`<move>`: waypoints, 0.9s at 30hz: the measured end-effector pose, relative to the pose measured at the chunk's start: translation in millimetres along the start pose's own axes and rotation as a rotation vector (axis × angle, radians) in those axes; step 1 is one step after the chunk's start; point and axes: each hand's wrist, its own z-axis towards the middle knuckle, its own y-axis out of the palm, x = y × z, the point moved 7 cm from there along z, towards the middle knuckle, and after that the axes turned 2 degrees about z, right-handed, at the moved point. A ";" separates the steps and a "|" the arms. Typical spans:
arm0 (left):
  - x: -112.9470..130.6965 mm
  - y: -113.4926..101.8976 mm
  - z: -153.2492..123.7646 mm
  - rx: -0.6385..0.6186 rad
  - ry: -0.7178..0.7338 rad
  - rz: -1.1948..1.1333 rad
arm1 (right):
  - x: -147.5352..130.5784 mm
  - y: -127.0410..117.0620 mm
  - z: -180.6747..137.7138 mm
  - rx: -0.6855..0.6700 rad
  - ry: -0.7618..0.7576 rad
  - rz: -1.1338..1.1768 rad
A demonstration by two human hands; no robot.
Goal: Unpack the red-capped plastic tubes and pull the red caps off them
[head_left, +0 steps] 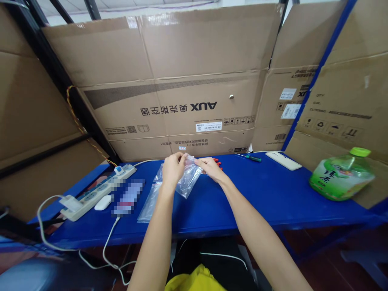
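Observation:
A clear plastic bag [188, 182] hangs between my two hands above the blue table. My left hand [173, 169] pinches its top edge, fingers closed. From the other side my right hand [209, 167] grips the same edge, thumb and fingers pressed together. Under and left of my left forearm lie more clear plastic bags [148, 205], flat on the table. Just behind my right hand, red-handled tools [218, 163] show in part; their kind is hidden.
Left stand a power strip [100, 190], a white case [103, 203] and a phone [129, 197] on a cable. At the back are a green screwdriver [250, 157] and a white phone-like slab [283, 160]. A green tea bottle [341, 176] stands right. Cardboard [182, 48] walls the table [257, 198].

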 end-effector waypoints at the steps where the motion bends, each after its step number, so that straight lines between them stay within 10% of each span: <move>1: -6.8 -7.7 -5.3 -0.003 -0.026 0.013 | 0.2 7.0 0.1 -0.022 -0.010 -0.011; 7: -80.3 -59.5 -45.5 0.126 -0.271 0.278 | 9.2 33.2 -4.1 -0.023 -0.063 -0.476; 12: -136.7 -55.3 -68.5 0.047 -0.455 0.404 | 17.8 38.1 -4.8 0.038 -0.047 -0.827; 27: -116.7 12.5 -104.5 -0.259 -0.335 0.480 | 34.5 62.3 42.1 0.230 0.211 -0.969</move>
